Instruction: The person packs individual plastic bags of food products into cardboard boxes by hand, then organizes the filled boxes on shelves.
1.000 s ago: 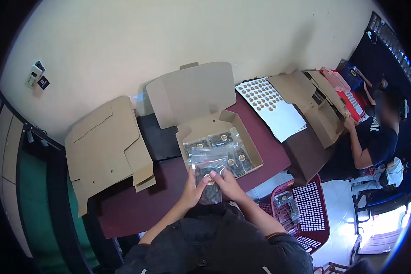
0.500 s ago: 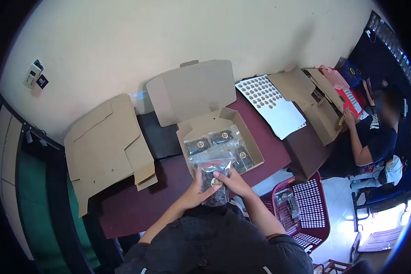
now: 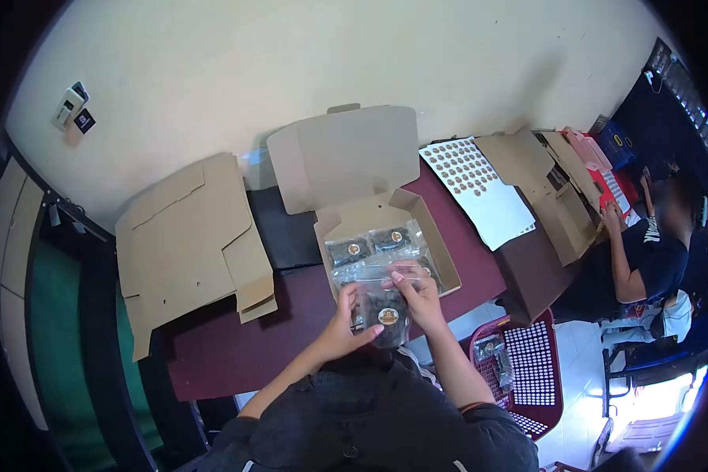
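Note:
Between my two hands is a clear zip bag [image 3: 385,303] of dark contents, with a round sticker on its front. My left hand [image 3: 342,326] grips the bag's left side, its thumb near the sticker. At the upper right edge of the same bag, my right hand [image 3: 421,297] is closed with thumb and fingers by the top. Just beyond stands an open cardboard box [image 3: 439,236] with its lid raised. Several similar bags [image 3: 352,250] with stickers lie inside it, partly hidden behind the held bag and my hands.
Flattened cardboard boxes [image 3: 181,236] lie at the left of the maroon table [image 3: 212,358]. Right of the open box is a sticker sheet [image 3: 480,189]. A maroon basket [image 3: 539,354] holding bags stands on the floor. Another person [image 3: 645,252] works beside more cardboard at right.
My right hand has moved from the bag's front up to its upper right edge. The bag's sticker is now uncovered. The whole view has shifted slightly.

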Demonstrator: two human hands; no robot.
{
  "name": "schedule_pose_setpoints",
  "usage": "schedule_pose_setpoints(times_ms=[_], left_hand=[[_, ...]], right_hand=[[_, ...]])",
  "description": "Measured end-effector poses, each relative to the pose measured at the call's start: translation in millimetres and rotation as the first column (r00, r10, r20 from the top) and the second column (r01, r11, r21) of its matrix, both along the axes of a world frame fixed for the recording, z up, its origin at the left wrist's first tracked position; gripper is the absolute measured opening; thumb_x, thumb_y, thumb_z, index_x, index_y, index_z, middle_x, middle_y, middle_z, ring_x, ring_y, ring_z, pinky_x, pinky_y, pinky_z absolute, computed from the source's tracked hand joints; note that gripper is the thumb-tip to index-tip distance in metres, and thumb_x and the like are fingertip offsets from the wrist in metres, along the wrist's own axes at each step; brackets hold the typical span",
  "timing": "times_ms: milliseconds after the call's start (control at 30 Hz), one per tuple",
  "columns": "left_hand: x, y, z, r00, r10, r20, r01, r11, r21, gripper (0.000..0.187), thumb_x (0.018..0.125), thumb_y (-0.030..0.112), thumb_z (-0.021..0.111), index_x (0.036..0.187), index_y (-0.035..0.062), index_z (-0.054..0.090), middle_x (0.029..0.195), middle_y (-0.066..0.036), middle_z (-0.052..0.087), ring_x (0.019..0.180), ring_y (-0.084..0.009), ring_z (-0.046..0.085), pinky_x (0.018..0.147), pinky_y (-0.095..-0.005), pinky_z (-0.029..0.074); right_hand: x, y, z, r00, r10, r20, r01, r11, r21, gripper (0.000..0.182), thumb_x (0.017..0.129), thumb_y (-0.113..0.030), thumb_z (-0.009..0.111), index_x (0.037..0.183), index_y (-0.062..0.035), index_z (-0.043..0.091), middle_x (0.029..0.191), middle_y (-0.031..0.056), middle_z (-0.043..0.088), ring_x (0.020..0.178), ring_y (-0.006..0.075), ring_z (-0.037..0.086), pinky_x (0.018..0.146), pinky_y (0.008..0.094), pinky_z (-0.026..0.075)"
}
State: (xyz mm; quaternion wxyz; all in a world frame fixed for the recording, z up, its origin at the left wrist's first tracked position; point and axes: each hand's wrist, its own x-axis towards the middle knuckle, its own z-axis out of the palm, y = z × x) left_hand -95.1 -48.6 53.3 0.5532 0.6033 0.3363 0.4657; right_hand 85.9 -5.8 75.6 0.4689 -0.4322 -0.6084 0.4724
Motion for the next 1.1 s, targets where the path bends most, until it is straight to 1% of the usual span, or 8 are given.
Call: schedule_pose_setpoints(times_ms=[100, 200, 267, 400, 533, 700, 800, 1100], left_hand=[[-10.4, 12.8, -5.8, 0.99, 0.137, 0.024, -0.137, 0.99, 0.015, 0.035, 0.08, 0.01, 0.068, 0.11, -0.0004, 0.052, 0.112, -0.007, 0.051, 0.109, -0.0158, 0.047, 0.094, -0.0321, 0.036], [-21.0, 16.0, -8.7, 0.988, 0.145, -0.055, -0.154, 0.962, -0.225, 0.017, 0.079, 0.009, 0.07, 0.089, -0.0004, 0.061, 0.094, -0.005, 0.061, 0.092, -0.0141, 0.055, 0.086, -0.03, 0.041], [-25.7, 19.1, 0.7, 0.974, 0.189, -0.123, -0.205, 0.969, -0.137, 0.01, 0.078, 0.009, 0.071, 0.077, 0.0008, 0.066, 0.079, -0.004, 0.065, 0.079, -0.0124, 0.058, 0.08, -0.0293, 0.043], [-39.5, 20.0, -5.8, 0.978, 0.039, -0.206, -0.037, 0.999, 0.017, 0.012, 0.08, 0.011, 0.069, 0.091, 0.0072, 0.071, 0.086, -0.006, 0.068, 0.084, -0.0164, 0.059, 0.087, -0.0329, 0.042], [-43.5, 19.5, 4.8, 0.952, -0.045, -0.303, 0.069, 0.995, 0.071, 0.02, 0.089, 0.016, 0.057, 0.104, 0.0106, 0.069, 0.094, -0.009, 0.069, 0.092, -0.0156, 0.061, 0.103, -0.0439, 0.029], [-26.9, 22.7, 20.0, 0.978, 0.202, -0.042, -0.204, 0.978, -0.037, 0.034, 0.093, 0.011, 0.049, 0.125, 0.001, 0.051, 0.12, -0.013, 0.059, 0.111, -0.0178, 0.054, 0.103, -0.0358, 0.033], [-30.3, 25.9, 10.7, 0.986, 0.133, -0.105, -0.132, 0.991, 0.023, 0.038, 0.094, 0.013, 0.048, 0.129, -0.0013, 0.046, 0.125, -0.013, 0.054, 0.114, -0.0199, 0.052, 0.099, -0.0333, 0.037], [-0.2, 20.3, -8.7, 0.999, 0.036, 0.009, -0.035, 0.998, -0.059, 0.063, 0.089, 0.037, 0.057, 0.138, 0.0021, 0.036, 0.141, -0.017, 0.037, 0.134, -0.0284, 0.03, 0.108, -0.0361, 0.024]], right_hand=[[0.1, 0.2, 9.5, 0.984, 0.155, 0.083, -0.152, 0.988, -0.037, 0.026, 0.091, -0.022, 0.054, 0.094, 0.0009, 0.067, 0.107, 0.0105, 0.058, 0.102, 0.0204, 0.055, 0.089, 0.0315, 0.041], [-1.3, 0.4, 11.0, 0.924, 0.35, 0.155, -0.332, 0.934, -0.13, 0.029, 0.093, -0.024, 0.051, 0.102, 0.0001, 0.065, 0.108, 0.0113, 0.06, 0.102, 0.0198, 0.054, 0.091, 0.032, 0.04], [3.1, 1.1, 4.1, 0.857, 0.47, 0.21, -0.434, 0.879, -0.196, 0.032, 0.094, -0.026, 0.048, 0.109, -0.0004, 0.062, 0.113, 0.0124, 0.059, 0.108, 0.0228, 0.054, 0.095, 0.0332, 0.039], [12.9, -0.3, 22.7, 0.797, 0.602, 0.046, -0.56, 0.764, -0.32, 0.038, 0.096, -0.029, 0.042, 0.115, 0.001, 0.058, 0.119, 0.0147, 0.058, 0.111, 0.0255, 0.053, 0.098, 0.0336, 0.037], [21.7, 7.0, 26.6, 0.762, 0.617, 0.195, -0.563, 0.781, -0.269, 0.039, 0.096, -0.028, 0.041, 0.116, 0.0022, 0.056, 0.116, 0.0179, 0.059, 0.106, 0.0273, 0.056, 0.096, 0.0344, 0.038], [27.8, 9.0, 36.1, 0.928, 0.181, 0.326, -0.173, 0.983, -0.053, 0.036, 0.096, -0.026, 0.042, 0.115, -0.0012, 0.059, 0.1, 0.0115, 0.061, 0.095, 0.0203, 0.055, 0.084, 0.0316, 0.042], [31.8, 10.5, 38.4, 0.91, -0.055, 0.411, 0.043, 0.998, 0.037, 0.033, 0.095, -0.024, 0.044, 0.116, -0.003, 0.059, 0.093, 0.013, 0.055, 0.088, 0.0238, 0.054, 0.082, 0.0336, 0.042], [-26.8, -14.9, -4.5, 0.959, -0.001, 0.285, -0.068, 0.97, 0.233, 0.044, 0.095, -0.014, 0.046, 0.137, -0.0027, 0.038, 0.094, 0.0121, 0.048, 0.086, 0.0213, 0.049, 0.081, 0.0294, 0.041]])
